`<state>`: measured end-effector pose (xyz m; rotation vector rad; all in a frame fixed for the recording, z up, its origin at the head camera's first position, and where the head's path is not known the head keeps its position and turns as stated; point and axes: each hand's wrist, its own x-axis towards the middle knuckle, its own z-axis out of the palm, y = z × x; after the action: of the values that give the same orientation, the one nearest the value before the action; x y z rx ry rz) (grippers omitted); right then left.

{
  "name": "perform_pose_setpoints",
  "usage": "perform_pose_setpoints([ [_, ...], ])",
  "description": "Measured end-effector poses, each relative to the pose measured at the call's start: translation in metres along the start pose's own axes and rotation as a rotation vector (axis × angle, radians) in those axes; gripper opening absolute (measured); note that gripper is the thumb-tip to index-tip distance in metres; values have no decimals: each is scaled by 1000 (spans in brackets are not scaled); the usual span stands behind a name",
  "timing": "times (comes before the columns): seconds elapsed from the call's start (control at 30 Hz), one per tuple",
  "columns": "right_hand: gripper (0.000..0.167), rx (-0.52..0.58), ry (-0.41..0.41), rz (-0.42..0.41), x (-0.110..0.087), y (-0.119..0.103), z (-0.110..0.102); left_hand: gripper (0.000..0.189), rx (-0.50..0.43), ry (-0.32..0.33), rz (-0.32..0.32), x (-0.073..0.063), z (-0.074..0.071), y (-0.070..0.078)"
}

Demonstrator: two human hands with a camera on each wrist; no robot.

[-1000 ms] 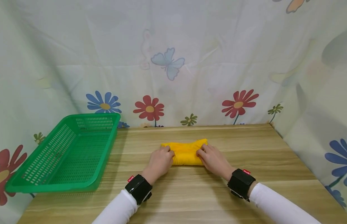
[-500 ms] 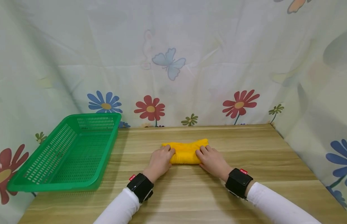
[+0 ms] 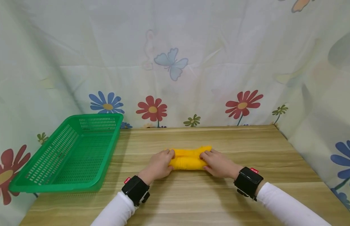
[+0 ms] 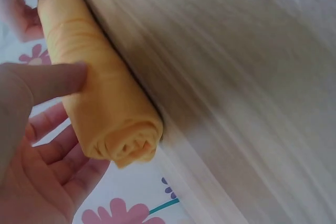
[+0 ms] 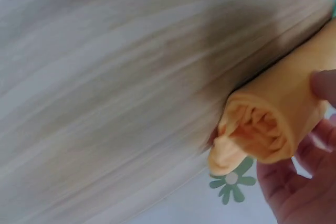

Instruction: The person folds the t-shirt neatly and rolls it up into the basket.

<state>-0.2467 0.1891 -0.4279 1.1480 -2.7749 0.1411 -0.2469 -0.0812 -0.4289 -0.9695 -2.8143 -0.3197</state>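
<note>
A yellow cloth [image 3: 187, 162], rolled into a thick cylinder, lies crosswise on the wooden table. My left hand [image 3: 159, 164] holds the roll near its left end, thumb on the near side and fingers round the far side. Near the other end my right hand [image 3: 220, 163] grips it in the same way. In the left wrist view the spiral layers of the cloth [image 4: 105, 98] show at the end. The right wrist view shows a looser, hollow end of the cloth [image 5: 294, 87], with a flap sticking out beside it.
On the table's left side stands a green plastic basket [image 3: 107, 163] with slotted walls; nothing shows inside it. A flower-printed curtain [image 3: 189, 94] hangs behind and beside the wooden table [image 3: 186, 201].
The cloth roll has shifted slightly toward me, and both hands have moved with it. A fold now shows more clearly along its far side. The basket stays in place.
</note>
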Motion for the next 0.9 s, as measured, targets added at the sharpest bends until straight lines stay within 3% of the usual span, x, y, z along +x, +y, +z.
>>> perform_pose_setpoints([
  [0.23,29,138,-28,-42,3,12,-2,27,-114,-124,-41,6,-11,-3],
  [0.47,24,233,-11,-23,10,22,3,24,-233,-168,-111,16,-14,-10],
  [0.73,17,248,46,-1,20,26,5,23,-280,-159,-157,24,-6,-17],
  [0.9,19,223,72,53,24,23,2,16,-247,-59,-122,24,-5,-17],
])
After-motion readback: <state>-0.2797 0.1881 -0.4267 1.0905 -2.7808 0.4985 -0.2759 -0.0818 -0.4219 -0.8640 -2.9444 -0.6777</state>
